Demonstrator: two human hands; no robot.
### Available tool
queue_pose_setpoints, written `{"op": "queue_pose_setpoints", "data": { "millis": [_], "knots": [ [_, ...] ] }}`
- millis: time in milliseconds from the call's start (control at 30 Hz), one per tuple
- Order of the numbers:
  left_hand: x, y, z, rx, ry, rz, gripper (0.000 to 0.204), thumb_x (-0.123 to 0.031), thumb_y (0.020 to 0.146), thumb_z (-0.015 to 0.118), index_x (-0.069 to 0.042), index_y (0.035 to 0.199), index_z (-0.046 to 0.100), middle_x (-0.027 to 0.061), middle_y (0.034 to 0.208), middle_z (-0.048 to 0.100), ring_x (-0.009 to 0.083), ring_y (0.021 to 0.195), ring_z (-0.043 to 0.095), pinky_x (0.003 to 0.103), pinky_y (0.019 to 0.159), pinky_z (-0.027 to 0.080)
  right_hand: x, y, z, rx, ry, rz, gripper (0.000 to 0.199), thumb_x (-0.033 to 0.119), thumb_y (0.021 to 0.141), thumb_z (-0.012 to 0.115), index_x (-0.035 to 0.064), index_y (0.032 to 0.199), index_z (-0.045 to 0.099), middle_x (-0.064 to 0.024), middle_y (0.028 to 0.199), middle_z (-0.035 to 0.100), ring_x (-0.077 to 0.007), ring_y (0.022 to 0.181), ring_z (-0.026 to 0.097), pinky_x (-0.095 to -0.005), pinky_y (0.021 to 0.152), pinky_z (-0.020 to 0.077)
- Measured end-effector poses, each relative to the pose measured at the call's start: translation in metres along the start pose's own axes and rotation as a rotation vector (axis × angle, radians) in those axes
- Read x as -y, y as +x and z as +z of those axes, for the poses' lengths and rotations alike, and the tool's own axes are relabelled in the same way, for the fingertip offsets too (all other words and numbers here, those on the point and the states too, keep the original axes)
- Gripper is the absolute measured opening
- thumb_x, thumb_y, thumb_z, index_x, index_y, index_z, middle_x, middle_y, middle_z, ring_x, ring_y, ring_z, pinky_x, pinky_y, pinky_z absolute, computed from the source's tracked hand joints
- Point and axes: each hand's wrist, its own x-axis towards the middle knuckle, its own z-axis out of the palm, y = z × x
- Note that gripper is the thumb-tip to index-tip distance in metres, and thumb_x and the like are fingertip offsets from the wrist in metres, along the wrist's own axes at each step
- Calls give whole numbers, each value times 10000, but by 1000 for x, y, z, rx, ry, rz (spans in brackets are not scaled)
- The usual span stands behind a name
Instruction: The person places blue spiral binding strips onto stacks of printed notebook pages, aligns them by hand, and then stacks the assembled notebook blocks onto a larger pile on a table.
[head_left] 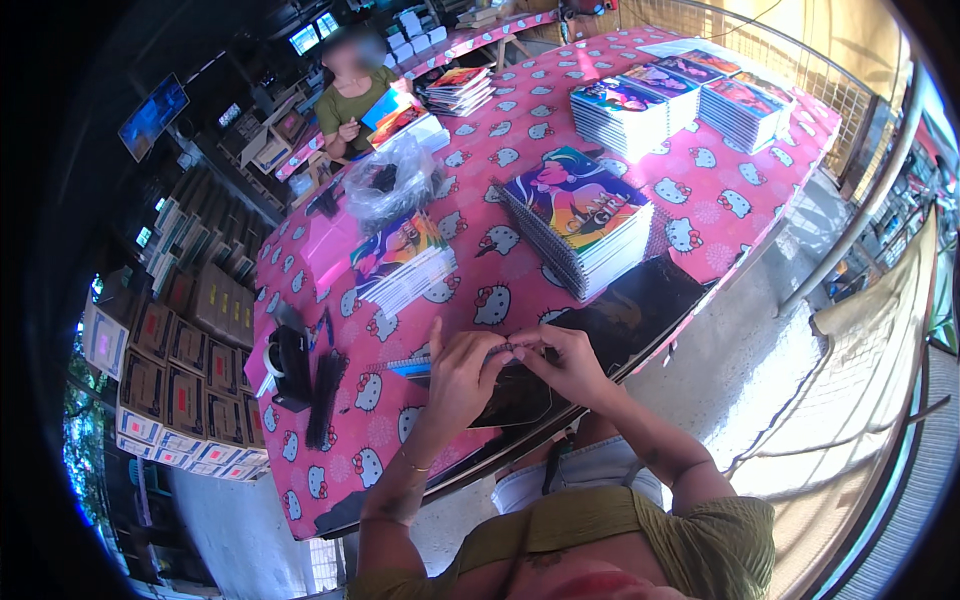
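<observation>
At the near edge of the table, my left hand point(465, 370) is closed around the edge of a spiral notebook point(402, 366), held almost edge-on and mostly hidden. My right hand point(565, 362) pinches the dark coil at the notebook's end, its fingertips meeting those of the left. Beneath both hands lies a flat black board point(640, 312). Just beyond stands a tall stack of coil-bound notebooks point(585, 225) with colourful covers. To its left is a fanned stack of booklets point(405, 262) with similar covers.
A bundle of black coils point(327, 400) and a black tape dispenser point(288, 365) lie at the left. Behind are a clear plastic bag point(392, 185) and a pink sheet point(328, 248). More notebook stacks point(625, 115) stand far right. A co-worker point(355, 95) handles booklets across the pink patterned table point(520, 85).
</observation>
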Motion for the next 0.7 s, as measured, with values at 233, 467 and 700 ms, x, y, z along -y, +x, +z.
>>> {"op": "queue_pose_setpoints", "data": {
  "millis": [233, 467, 700],
  "knots": [
    [-1, 3, -4, 2, -1, -19, 176, -205, 931, 707, -66, 1040, 714, 78, 960, 725, 265, 941, 691, 569, 1167, 257, 5, 11, -7, 62, -56, -6, 187, 44, 904, 728, -16, 1080, 709, -141, 934, 743, -184, 817, 737, -314, 741, 586],
    [0, 0, -5, 7, -5, -18, 169, -210, 935, 706, -64, 1017, 718, 80, 967, 731, 278, 927, 699, 542, 1170, 286, -1, 39, -40, 417, -25, 53, 127, -10, 888, 668, -22, 1007, 712, -98, 875, 720, -146, 813, 704, -295, 754, 563],
    [-2, 3, -10, 37, -8, 8, 192, -178, 896, 733, -43, 1028, 695, 112, 924, 699, 319, 899, 675, 519, 1022, 438, -8, 45, -15, 264, -172, -225, 208, 50, 757, 768, 13, 773, 563, -88, 759, 610, -232, 699, 639, -343, 613, 502]
  ]
}}
